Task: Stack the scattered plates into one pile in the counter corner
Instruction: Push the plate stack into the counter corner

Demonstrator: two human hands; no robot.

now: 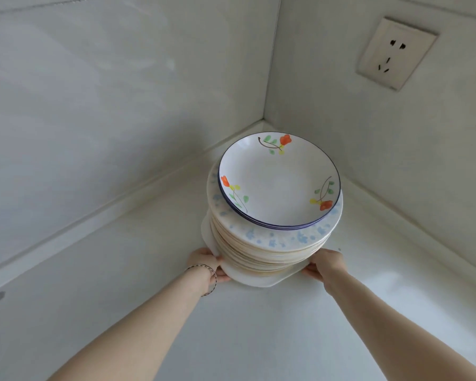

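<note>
Hands, left [208,264] and right [324,264], fingers gripping glossy round plate pile [272,243] by squarish bottom plate [256,280].

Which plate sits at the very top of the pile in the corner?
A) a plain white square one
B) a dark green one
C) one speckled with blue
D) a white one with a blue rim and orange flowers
D: the top plate is white, blue-rimmed, with orange flowers; the blue-speckled plate lies under it.
</note>
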